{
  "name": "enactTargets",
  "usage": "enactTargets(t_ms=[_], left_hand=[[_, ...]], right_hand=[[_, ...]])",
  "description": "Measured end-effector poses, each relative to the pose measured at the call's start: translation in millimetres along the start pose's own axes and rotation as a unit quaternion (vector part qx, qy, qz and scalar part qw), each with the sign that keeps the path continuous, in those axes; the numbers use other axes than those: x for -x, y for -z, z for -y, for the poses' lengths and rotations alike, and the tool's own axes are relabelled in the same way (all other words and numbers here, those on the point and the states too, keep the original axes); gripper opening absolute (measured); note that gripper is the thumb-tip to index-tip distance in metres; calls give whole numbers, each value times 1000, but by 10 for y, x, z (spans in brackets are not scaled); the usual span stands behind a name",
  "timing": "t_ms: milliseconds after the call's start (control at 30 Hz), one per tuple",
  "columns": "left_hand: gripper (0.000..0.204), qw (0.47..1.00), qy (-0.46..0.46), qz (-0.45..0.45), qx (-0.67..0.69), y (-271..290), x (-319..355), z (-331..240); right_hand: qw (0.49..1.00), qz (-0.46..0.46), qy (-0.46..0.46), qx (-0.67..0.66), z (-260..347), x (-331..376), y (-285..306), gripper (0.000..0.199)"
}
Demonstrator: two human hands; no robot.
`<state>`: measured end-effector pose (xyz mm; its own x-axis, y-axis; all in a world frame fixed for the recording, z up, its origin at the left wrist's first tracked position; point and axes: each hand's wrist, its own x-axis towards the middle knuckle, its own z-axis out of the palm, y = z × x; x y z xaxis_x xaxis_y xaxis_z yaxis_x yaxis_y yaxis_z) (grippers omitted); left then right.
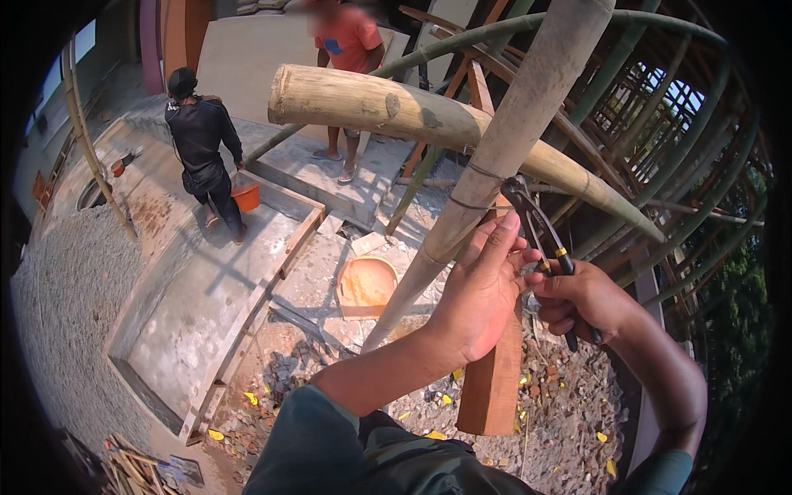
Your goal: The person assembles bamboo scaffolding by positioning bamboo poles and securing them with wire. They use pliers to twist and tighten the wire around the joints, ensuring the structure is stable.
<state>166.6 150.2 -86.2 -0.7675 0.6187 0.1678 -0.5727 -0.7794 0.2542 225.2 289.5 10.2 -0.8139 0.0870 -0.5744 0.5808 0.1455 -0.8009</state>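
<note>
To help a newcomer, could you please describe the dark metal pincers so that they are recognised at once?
Find the thick, pale bamboo pole slanting through the middle. Just right of it, below the crossing yellowish bamboo beam, the bare right hand grips dark metal pincers. Yellow bands on their black handles set them apart from the bamboo around.

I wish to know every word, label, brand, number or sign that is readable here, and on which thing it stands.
No text can be read with certainty.
Pincers in the right hand: small pale marking, too small to read.
Dark shirt of one person: pale marks near the shoulder, too blurred to read.
Red shirt of another: a blue patch, no readable letters.
</note>
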Motion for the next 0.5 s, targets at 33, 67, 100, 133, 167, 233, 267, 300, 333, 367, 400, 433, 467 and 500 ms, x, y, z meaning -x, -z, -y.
enactTargets(t_ms=[33,67,100,133,167,233,267,300,333,367,400,433,467,500], left_hand=[[45,1000,-1,6,-12,5,-30,29],[45,1000,-2,12,-24,18,-55,33],[41,999,-1,21,-30,35,-72,5],[41,999,-15,4,-43,28,-81,30],[41,998,-28,-13,-55,13,-88,71],[69,994,-30,46,-96,47,-77,65],[69,987,-89,19,-133,72,-64,82],[69,975,-146,-2,-168,71,-64,105],[70,958,-204,-27,-200,97,-98,121],[71,848,-302,39,-434,192,-128,-13],[76,675,-429,61,-597,271,-160,-148],[77,505,-475,122,-710,287,-244,-266],[80,311,-501,177,-788,274,-363,-341],[78,300,-450,225,-811,259,-476,-375]], right_hand=[[1000,-15,9,25,-2,0,-15,8],[998,-31,18,50,-19,-28,-24,6],[996,-47,24,73,-49,-32,-19,5],[994,-62,25,86,-47,-25,-23,4],[992,-76,26,99,-19,-26,-28,3],[991,-85,22,99,92,16,-65,7],[993,-75,16,90,109,22,-71,8],[994,-71,13,80,125,31,-59,9],[995,-66,9,72,152,33,-50,10],[993,-79,0,82,184,61,-68,12],[995,-71,4,75,183,72,-62,13],[996,-62,5,63,134,39,-20,13],[997,-55,6,51,106,31,15,14],[999,-42,7,32,110,30,-24,15]])
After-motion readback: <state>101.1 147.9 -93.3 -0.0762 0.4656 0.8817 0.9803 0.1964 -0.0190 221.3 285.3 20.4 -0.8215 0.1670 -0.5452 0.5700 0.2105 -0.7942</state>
